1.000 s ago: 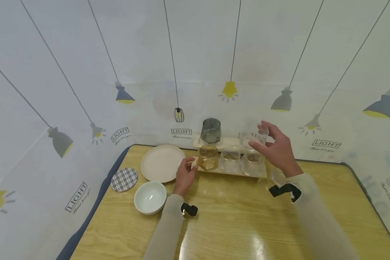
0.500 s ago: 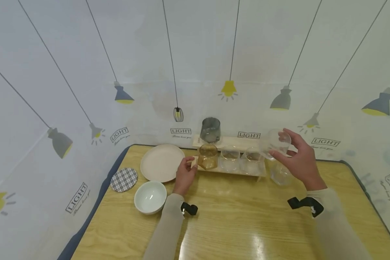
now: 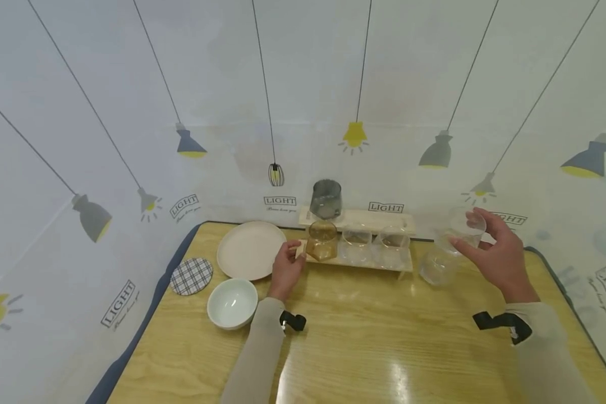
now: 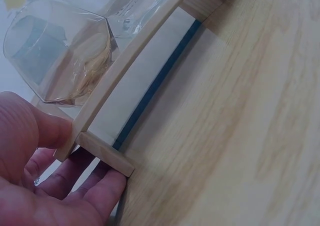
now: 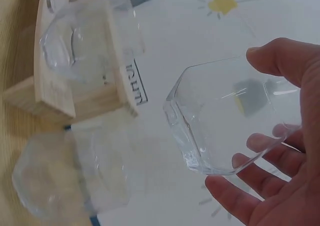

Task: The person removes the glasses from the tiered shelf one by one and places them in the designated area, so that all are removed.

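The held glass [image 5: 215, 118] is in the air beyond the right end of the wooden rack [image 3: 373, 220], near the standing glass [image 3: 433, 270] on the desk [image 3: 353, 336]. The right hand [image 3: 500, 261] grasps it, thumb on 1 side and fingers on the other. Its thin clear wall should be light and stiff, but brittle and slick. The faceted body near the thicker-looking base seems the safest place to hold, with gentle pressure from opposite sides; squeezing the rim risks a chip.

The left hand [image 3: 286, 272] grips the near-left end of the rack's lower board, thumb above and fingers beneath. The wood looks stiff and probably slides easily, so steadying that end makes sense.

Counted, there are 6 glasses: 4 clear, including 2 rack glasses [image 3: 356, 247] on the lower tier, 1 amber glass [image 3: 322, 245] beside them and 1 gray glass [image 3: 326, 201] on the upper tier. Also 1 plate [image 3: 249, 249], 1 bowl [image 3: 232, 303] and 1 checked coaster [image 3: 192, 276].
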Demonstrator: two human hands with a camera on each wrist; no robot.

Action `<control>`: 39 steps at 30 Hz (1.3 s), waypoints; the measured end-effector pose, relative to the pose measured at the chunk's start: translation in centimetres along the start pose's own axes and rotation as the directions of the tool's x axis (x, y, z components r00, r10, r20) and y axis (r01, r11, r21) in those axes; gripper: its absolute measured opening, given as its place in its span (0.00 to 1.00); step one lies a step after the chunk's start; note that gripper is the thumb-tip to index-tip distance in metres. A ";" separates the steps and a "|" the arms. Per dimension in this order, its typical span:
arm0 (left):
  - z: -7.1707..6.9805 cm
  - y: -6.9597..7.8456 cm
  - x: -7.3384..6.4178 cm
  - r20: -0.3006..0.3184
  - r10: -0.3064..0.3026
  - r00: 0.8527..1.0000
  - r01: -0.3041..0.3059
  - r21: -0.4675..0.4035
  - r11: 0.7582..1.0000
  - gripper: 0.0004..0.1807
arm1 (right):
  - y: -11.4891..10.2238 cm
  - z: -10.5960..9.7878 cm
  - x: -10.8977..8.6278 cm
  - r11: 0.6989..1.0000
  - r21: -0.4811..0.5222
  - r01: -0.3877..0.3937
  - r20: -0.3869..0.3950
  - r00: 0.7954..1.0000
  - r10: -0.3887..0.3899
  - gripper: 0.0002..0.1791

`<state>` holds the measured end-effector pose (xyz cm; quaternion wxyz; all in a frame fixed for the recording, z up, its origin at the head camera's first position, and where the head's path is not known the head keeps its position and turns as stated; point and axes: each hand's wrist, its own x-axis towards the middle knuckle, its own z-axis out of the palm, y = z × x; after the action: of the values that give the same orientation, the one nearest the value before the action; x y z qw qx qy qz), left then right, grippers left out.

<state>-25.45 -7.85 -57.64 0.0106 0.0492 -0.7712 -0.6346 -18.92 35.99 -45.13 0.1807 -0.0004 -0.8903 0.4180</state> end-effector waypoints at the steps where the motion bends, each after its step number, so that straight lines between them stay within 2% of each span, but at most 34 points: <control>1: 0.0 0.0 0.1 0.000 0.000 1.000 0.000 -0.001 1.000 0.18 | 0.3 -0.1 0.0 1.000 -0.009 -0.007 -0.003 1.000 0.007 0.45; 8: -0.2 0.1 0.1 0.011 0.000 1.000 0.000 -0.004 1.000 0.18 | 2.9 -0.8 -0.5 0.997 -0.054 -0.057 -0.020 0.998 0.056 0.46; 16: 0.1 0.1 0.2 0.008 -0.003 1.000 0.003 -0.011 1.000 0.18 | 5.7 -1.7 -0.7 0.976 -0.145 -0.162 -0.076 0.985 0.152 0.48; 22: 0.0 0.0 0.1 0.007 -0.008 1.000 0.008 -0.022 1.000 0.19 | 7.3 -2.2 -1.3 0.972 -0.124 -0.201 -0.088 0.978 0.191 0.48; 27: 0.0 0.0 0.2 0.019 -0.007 1.000 0.008 -0.024 1.000 0.19 | 8.8 -1.7 -2.5 0.960 -0.111 -0.258 -0.097 0.964 0.248 0.47; 33: 0.1 -0.2 0.2 0.017 -0.003 1.000 0.003 -0.019 1.000 0.19 | 10.9 -0.9 -4.0 0.938 -0.083 -0.336 -0.067 0.941 0.331 0.45; 36: 0.0 -0.2 0.2 0.018 0.004 1.000 -0.004 -0.020 1.000 0.19 | 11.8 -0.6 -4.6 0.938 -0.091 -0.335 -0.060 0.942 0.331 0.43; 39: 0.0 -0.2 0.2 0.020 0.007 1.000 -0.006 -0.020 1.000 0.19 | 12.4 -0.2 -4.9 0.938 -0.113 -0.327 -0.042 0.945 0.325 0.46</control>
<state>-25.68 -7.94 -57.84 0.0054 0.0402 -0.7651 -0.6427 -16.11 43.47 -55.81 0.1187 -0.1634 -0.8990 0.3886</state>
